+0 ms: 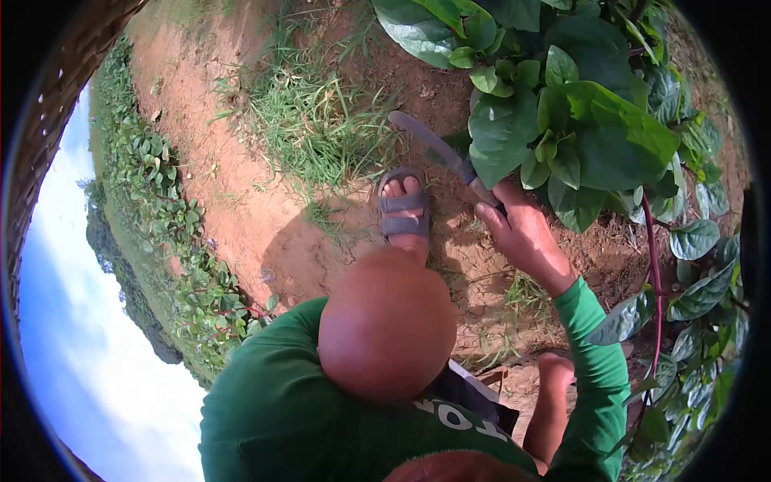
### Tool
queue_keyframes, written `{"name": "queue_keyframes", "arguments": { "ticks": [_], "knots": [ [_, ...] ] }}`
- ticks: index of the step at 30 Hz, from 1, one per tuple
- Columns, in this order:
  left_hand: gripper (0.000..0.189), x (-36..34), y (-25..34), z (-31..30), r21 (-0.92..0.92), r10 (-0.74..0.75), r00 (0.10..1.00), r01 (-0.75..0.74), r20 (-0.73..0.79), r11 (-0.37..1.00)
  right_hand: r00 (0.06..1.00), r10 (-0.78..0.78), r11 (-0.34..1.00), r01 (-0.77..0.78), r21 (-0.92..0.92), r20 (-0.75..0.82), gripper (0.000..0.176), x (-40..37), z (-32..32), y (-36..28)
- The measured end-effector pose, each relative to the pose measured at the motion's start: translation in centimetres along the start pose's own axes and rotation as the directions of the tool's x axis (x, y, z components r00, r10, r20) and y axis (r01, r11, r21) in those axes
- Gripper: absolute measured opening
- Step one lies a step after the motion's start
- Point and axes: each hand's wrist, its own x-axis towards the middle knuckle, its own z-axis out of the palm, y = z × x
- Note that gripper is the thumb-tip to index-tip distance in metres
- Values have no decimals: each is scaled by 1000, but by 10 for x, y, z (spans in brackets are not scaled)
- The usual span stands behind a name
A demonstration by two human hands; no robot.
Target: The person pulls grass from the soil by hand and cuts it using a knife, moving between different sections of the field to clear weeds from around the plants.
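My right hand reaches out in a green sleeve at the right, its fingers closed around the handle of a knife. The knife's dark, slightly curved blade points up and to the left, just beside the broad leaves. Part of the fingers is hidden under the foliage. Close above the hand hangs a leafy vine plant with large glossy green leaves and a purplish stem. My left hand is out of sight; only the green shirt shows on that side.
My bent knee and sandalled foot are in the middle, on reddish soil. A grass tuft grows ahead. Another row of vines runs along the left. A woven rim shows at the upper-left edge.
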Motion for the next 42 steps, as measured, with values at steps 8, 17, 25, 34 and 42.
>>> {"name": "queue_keyframes", "arguments": {
  "ticks": [8, 17, 25, 34, 42],
  "knots": [
    [30, 266, -345, 54, 416, 135, 933, -274, 332, 867, 998, -59, 954, 67, -293, 36, 33, -4, 2, 37],
    [34, 365, -251, -84, -99, 341, 894, -382, -291, 919, 950, 63, 996, -41, 79, -305, 60, 54, 71, -30],
    [60, 459, -234, -65, -111, 501, 750, -596, -432, 795, 820, 232, 938, -47, 343, -523, 56, 84, 166, -61],
    [40, 460, -245, -40, -166, 469, 655, -669, -593, 725, 857, 180, 949, -22, 316, -483, 56, 171, 178, -86],
    [31, 470, -246, -35, -441, 296, 784, -569, -545, 694, 858, 211, 977, -173, 123, -468, 56, 190, 167, -119]
  ]
}}
